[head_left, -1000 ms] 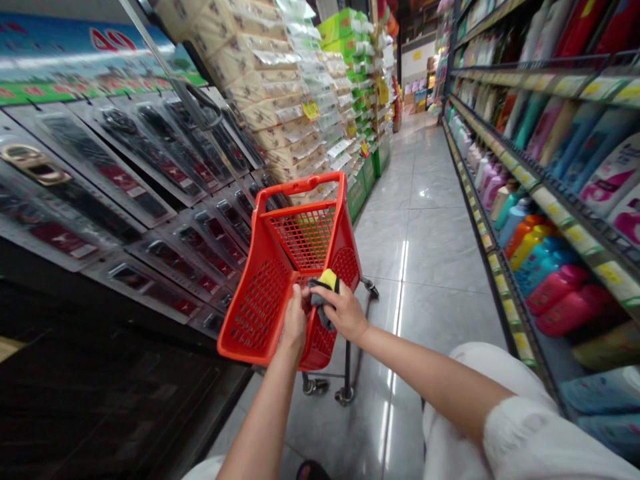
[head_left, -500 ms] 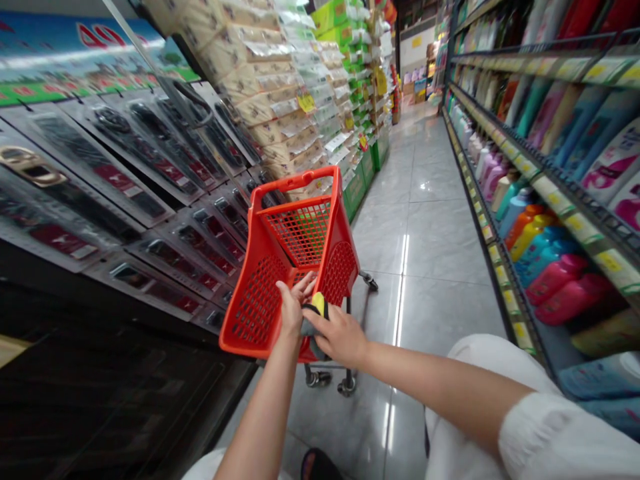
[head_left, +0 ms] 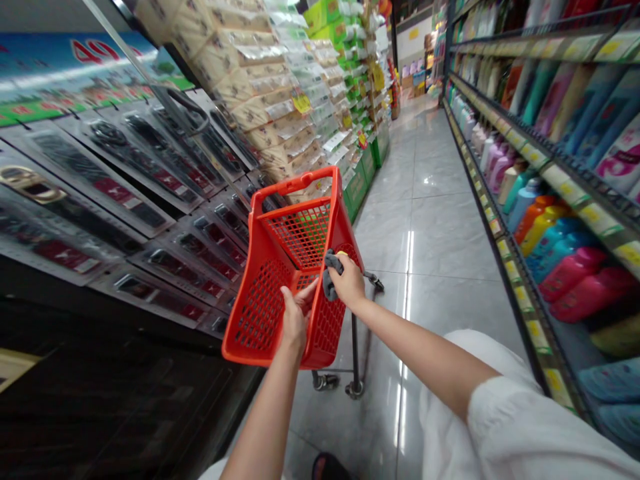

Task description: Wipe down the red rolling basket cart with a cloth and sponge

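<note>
A red plastic shopping cart (head_left: pixel 265 283) with perforated walls stands tilted in my view, on metal legs with casters. My right hand (head_left: pixel 349 283) is closed around a bunched dark grey cloth (head_left: pixel 330 275) at the cart's right side rim; a small yellow patch shows by the fingers. Just left of that rim, my left hand (head_left: pixel 296 321) is open, thumb raised and fingers stretched toward the right wall. Whether its fingertips touch the rim I cannot tell. The part of the basket floor that shows holds nothing I can make out.
Packaged belts (head_left: pixel 170 193) hang on a rack at left. Beyond it rise stacked beige packs (head_left: pixel 240 73) and green boxes (head_left: pixel 357 183). Shelves on the right carry colourful bottles (head_left: pixel 543 230). A grey tiled floor (head_left: pixel 430 220) runs down the aisle between them.
My right hand has moved up and away with the grey cloth, from beside my left hand to the cart's right rim. The left hand has dropped slightly and stays open.
</note>
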{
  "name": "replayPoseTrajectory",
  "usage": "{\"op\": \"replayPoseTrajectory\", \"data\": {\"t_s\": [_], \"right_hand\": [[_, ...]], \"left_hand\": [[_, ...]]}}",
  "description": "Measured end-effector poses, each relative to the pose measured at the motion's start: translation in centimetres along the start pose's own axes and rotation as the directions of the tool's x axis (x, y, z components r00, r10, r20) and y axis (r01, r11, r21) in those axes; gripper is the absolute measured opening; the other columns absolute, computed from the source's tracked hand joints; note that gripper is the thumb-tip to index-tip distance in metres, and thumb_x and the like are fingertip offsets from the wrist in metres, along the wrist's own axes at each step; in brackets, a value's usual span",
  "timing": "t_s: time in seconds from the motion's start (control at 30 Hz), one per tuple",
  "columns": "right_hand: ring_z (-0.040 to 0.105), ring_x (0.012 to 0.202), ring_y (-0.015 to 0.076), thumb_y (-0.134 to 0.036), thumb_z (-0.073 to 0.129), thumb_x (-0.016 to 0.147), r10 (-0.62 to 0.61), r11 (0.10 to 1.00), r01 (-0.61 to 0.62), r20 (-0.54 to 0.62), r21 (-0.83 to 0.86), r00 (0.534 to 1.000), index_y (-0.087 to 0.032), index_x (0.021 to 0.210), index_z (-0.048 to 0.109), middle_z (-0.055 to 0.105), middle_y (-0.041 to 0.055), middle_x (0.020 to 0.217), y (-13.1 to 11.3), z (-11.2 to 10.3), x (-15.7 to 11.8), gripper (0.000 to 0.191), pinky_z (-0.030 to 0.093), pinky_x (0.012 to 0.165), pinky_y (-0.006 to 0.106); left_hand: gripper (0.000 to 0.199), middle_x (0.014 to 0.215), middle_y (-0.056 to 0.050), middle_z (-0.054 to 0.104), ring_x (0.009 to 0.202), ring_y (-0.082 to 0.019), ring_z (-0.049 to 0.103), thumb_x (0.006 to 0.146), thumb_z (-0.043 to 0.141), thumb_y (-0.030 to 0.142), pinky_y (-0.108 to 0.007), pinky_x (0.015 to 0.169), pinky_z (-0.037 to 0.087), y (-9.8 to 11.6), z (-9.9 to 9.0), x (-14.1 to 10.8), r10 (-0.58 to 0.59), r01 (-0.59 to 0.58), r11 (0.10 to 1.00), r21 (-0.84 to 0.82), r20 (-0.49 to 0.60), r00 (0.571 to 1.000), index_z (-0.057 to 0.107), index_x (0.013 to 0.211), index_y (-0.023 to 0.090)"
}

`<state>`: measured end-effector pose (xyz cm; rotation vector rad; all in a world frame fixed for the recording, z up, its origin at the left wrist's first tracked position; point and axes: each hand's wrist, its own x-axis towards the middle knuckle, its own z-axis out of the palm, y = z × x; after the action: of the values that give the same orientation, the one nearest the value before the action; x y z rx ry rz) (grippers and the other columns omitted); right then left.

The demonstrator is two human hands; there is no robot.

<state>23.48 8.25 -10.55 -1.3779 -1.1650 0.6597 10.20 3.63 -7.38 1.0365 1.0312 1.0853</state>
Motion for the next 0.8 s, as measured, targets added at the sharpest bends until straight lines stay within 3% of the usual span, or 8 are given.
{"op": "replayPoseTrajectory", "data": {"t_s": [0.17,0.27,0.37,0.43,0.53,0.6,0.7,0.8], "right_hand": [[0.061,0.1,0.0218,-0.026,0.055,0.084,-0.058,0.998,0.062,0.156,-0.019,0.986,-0.024,0.12,0.061,0.064,0.0076,0.109,-0.5,-0.5,-7.9,0.037,0.048,0.088,0.032],[0.063,0.098,0.0216,-0.023,0.059,0.079,-0.154,0.987,0.159,0.312,0.01,0.937,-0.026,0.12,0.061,0.065,0.0055,0.108,0.0,-1.4,-10.7,0.042,0.048,0.087,0.032],[0.063,0.1,0.0209,-0.019,0.059,0.076,-0.12,0.993,0.112,0.314,0.043,0.942,-0.026,0.112,0.065,0.067,0.0026,0.106,1.5,-1.7,-9.2,0.037,0.048,0.091,0.033],[0.062,0.103,0.0202,-0.018,0.054,0.079,0.015,0.996,-0.029,0.174,0.08,0.985,-0.025,0.112,0.066,0.067,0.0032,0.109,2.5,-1.2,-6.6,0.035,0.047,0.094,0.034],[0.059,0.113,0.0205,-0.022,0.049,0.085,0.129,0.98,-0.131,0.022,0.148,0.991,-0.023,0.124,0.061,0.062,0.0077,0.122,3.1,0.3,-3.2,0.041,0.044,0.101,0.036],[0.052,0.123,0.0249,-0.031,0.053,0.087,0.065,0.99,-0.068,0.026,0.125,0.998,-0.022,0.139,0.049,0.054,0.0121,0.133,2.9,1.3,-2.7,0.053,0.04,0.106,0.04],[0.039,0.136,0.0315,-0.041,0.057,0.086,-0.066,0.997,0.063,0.087,0.044,0.994,-0.02,0.152,0.026,0.043,0.0176,0.143,3.0,2.2,-4.3,0.076,0.036,0.109,0.047],[0.032,0.14,0.0295,-0.034,0.054,0.087,-0.143,0.989,0.138,0.133,0.049,0.981,-0.019,0.152,0.025,0.038,0.0168,0.148,4.2,2.7,-6.9,0.073,0.034,0.111,0.045]], "left_hand": [[0.087,0.115,-0.018,0.071,0.118,-0.03,0.061,0.081,0.031,0.079,-0.042,0.105,0.042,0.2,0.3,0.4,0.021,-0.019,0.999,0.029,-0.057,0.998,0.069,0.117,0.009],[0.086,0.112,-0.017,0.072,0.113,-0.03,0.064,0.082,0.032,0.078,-0.042,0.102,0.044,0.4,0.6,0.3,0.012,-0.009,0.999,0.047,-0.071,0.997,0.068,0.119,0.009],[0.076,0.111,-0.016,0.072,0.111,-0.029,0.064,0.081,0.044,0.073,-0.041,0.101,0.045,0.7,0.7,-0.1,0.061,-0.052,0.992,0.114,-0.073,0.995,0.069,0.116,0.01],[0.066,0.111,-0.015,0.073,0.111,-0.029,0.064,0.078,0.057,0.065,-0.04,0.102,0.044,0.9,0.7,0.0,0.105,-0.085,0.975,0.205,-0.087,0.991,0.07,0.113,0.011],[0.059,0.112,-0.012,0.073,0.112,-0.029,0.063,0.071,0.071,0.055,-0.041,0.103,0.043,1.1,0.8,0.7,0.134,-0.1,0.941,0.323,-0.086,0.987,0.07,0.112,0.012],[0.057,0.114,-0.012,0.072,0.113,-0.029,0.062,0.069,0.073,0.052,-0.042,0.104,0.042,0.9,0.9,1.5,0.155,-0.11,0.919,0.379,-0.091,0.984,0.071,0.11,0.013],[0.051,0.116,-0.013,0.071,0.115,-0.029,0.061,0.072,0.069,0.051,-0.043,0.106,0.04,0.3,0.8,2.3,0.228,-0.137,0.865,0.483,-0.135,0.964,0.071,0.106,0.013],[0.049,0.118,-0.013,0.07,0.115,-0.029,0.061,0.076,0.066,0.051,-0.043,0.106,0.039,0.0,0.4,2.1,0.265,-0.149,0.829,0.539,-0.145,0.953,0.071,0.108,0.013]]}}
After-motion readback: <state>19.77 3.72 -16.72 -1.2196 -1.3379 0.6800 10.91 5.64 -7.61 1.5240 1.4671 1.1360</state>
